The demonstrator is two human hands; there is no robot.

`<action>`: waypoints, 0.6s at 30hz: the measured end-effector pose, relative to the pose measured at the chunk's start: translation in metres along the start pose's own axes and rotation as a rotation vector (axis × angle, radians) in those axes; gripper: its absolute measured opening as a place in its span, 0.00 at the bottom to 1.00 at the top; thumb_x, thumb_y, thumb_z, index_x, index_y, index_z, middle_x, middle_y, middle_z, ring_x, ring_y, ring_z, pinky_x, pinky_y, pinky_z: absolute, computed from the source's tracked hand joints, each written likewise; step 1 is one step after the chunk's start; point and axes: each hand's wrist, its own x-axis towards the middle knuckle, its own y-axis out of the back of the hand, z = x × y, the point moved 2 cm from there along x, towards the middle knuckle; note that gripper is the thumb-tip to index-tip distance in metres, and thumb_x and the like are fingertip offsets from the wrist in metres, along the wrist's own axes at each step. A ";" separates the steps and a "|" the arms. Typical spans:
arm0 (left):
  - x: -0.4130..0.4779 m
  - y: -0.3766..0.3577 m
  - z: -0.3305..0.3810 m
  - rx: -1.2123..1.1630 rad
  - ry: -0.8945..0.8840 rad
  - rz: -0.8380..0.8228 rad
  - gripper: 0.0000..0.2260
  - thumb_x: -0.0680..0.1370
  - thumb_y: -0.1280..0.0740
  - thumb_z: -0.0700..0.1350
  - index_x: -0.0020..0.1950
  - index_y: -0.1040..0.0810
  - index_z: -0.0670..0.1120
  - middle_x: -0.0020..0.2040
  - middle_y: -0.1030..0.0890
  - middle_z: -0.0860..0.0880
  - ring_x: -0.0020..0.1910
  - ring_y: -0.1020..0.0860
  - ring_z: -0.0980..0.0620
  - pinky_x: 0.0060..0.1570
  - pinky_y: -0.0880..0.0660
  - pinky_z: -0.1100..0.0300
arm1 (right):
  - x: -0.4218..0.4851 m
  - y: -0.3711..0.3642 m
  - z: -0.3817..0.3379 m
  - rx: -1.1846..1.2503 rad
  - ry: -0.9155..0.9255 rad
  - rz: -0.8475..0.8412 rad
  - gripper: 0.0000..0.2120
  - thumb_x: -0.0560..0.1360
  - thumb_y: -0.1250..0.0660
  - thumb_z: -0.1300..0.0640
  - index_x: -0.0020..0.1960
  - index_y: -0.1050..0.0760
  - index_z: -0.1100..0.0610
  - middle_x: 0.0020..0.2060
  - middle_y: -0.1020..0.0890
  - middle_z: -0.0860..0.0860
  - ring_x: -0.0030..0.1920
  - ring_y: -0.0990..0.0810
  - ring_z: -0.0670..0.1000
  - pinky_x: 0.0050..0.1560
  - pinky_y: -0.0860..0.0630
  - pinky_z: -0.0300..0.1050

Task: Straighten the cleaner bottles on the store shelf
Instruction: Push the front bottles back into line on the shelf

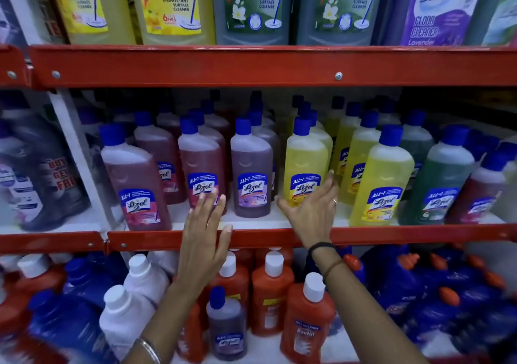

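Blue-capped cleaner bottles stand in rows on the middle shelf (279,236). At the front are a tilted pink bottle (134,179), a second pink bottle (200,165), a purple bottle (251,170), a yellow bottle (305,162) and a larger yellow bottle (383,179). My left hand (204,235) is flat and open, with its fingertips against the base of the second pink bottle. My right hand (313,212) wraps around the lower part of the yellow bottle, thumb on its left side and fingers on its right.
A red rail (251,67) carries the upper shelf, where large yellow, green and purple cleaner bottles stand. On the lower shelf are orange bottles (271,293), white bottles (126,313), blue jugs (447,293) and one small purple bottle (226,324). A white upright (81,156) divides off the left bay.
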 end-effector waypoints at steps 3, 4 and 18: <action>-0.007 -0.006 -0.018 0.117 0.064 -0.055 0.25 0.79 0.48 0.53 0.75 0.43 0.51 0.77 0.42 0.50 0.77 0.51 0.54 0.73 0.48 0.46 | 0.005 -0.003 -0.004 -0.044 -0.065 -0.049 0.62 0.56 0.25 0.33 0.74 0.52 0.65 0.65 0.33 0.67 0.61 0.29 0.66 0.58 0.28 0.59; -0.012 -0.009 -0.024 0.153 0.070 -0.095 0.25 0.79 0.48 0.54 0.75 0.43 0.51 0.77 0.41 0.50 0.77 0.50 0.53 0.73 0.49 0.46 | 0.007 -0.003 -0.004 -0.055 -0.080 -0.056 0.62 0.56 0.24 0.35 0.74 0.52 0.65 0.65 0.33 0.66 0.60 0.29 0.66 0.58 0.28 0.58; -0.015 -0.008 -0.031 0.313 0.059 -0.209 0.26 0.79 0.55 0.61 0.75 0.41 0.53 0.75 0.36 0.51 0.75 0.44 0.47 0.71 0.51 0.47 | 0.005 0.007 0.012 -0.089 -0.109 -0.056 0.48 0.58 0.25 0.39 0.65 0.41 0.66 0.54 0.25 0.63 0.50 0.21 0.65 0.46 0.23 0.54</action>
